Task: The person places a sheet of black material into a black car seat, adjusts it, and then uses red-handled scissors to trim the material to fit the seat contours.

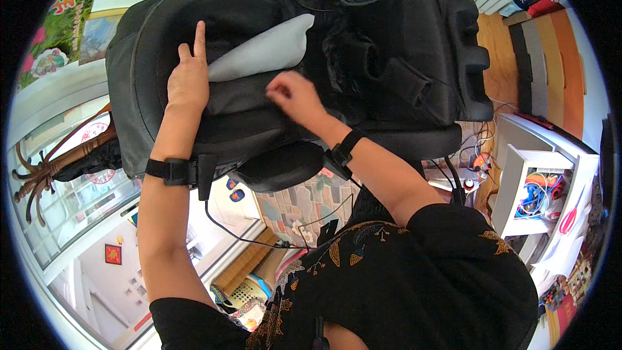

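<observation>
Before me lies a large padded black massage chair [388,14]. A white cloth [267,48] is spread slantwise over its upper padding, narrowing toward my left hand. My left hand [188,78] is at the rounded head pad [228,5], with the index finger extended and the others bent. The cloth's narrow end meets the edge of this hand; whether the hidden thumb grips it, I cannot tell. Slightly blurred, my right hand [296,97] is near the cloth's lower edge, its fingers curled and nothing visible in them. Each wrist wears a black strap with a device.
Below the chair is a patterned floor [301,204]. At right, a white drawer unit [529,160] holds tangled cables, and red-handled scissors [568,218] lie beside it. A wooden coat stand [63,160] is at left. A thin black cable [228,236] runs from my left wrist device.
</observation>
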Demonstrator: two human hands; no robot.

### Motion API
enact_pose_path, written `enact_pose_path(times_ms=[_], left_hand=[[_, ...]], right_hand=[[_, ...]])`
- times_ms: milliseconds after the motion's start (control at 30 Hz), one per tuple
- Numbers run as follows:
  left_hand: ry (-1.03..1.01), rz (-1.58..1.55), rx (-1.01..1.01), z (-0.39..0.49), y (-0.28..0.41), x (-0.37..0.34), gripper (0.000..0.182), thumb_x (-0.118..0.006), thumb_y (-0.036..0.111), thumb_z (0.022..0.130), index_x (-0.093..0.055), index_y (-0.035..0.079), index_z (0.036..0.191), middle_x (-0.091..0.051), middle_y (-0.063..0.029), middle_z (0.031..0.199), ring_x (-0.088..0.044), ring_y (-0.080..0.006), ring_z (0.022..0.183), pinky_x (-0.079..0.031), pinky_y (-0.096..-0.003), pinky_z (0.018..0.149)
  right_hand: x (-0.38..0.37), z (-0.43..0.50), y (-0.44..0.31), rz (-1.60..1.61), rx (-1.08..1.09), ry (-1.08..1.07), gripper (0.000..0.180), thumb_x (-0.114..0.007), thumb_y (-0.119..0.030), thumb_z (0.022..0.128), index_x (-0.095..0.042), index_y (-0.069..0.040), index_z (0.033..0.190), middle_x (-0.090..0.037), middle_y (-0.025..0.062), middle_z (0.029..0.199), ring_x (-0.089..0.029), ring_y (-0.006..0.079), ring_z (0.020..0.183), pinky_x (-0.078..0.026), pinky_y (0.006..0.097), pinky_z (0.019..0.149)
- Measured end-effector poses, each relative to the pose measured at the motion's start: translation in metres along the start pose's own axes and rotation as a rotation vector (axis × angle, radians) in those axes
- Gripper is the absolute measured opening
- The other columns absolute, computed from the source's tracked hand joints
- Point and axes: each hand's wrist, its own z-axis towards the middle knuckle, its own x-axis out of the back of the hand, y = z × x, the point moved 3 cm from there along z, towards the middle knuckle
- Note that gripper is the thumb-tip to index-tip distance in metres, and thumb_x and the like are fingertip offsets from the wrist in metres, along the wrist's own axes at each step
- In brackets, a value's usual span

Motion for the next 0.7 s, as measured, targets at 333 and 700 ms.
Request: enact_pose_path(times_ms=[333,700], left_hand=[[0.032,-0.045,0.105,0.009,0.002,0.005,0.097,-0.051,-0.009,0.089,0.0,0.023,0.164,-0.05,-0.0259,0.136,-0.069,-0.0464,0.097,-0.059,-0.052,0.083],[0.258,-0.408,-0.261,-0.009,-0.01,0.04,0.099,-0.067,-0.018,0.073,-0.039,0.028,0.156,-0.042,-0.0196,0.151,-0.051,-0.0415,0.132,-0.045,-0.0445,0.112]], right_hand=[[-0.022,0.011,-0.017,-0.125,-0.133,-0.633,0.068,-0.031,-0.058,0.108,-0.071,-0.005,0.124,-0.064,0.0186,0.127,-0.056,0.0341,0.125,-0.042,0.041,0.109],[-0.026,0.008,-0.008,-0.026,-0.239,-0.761,0.071,-0.027,-0.06,0.107,-0.058,-0.006,0.142,-0.048,0.0162,0.154,-0.039,0.0345,0.146,-0.027,0.0403,0.122]])
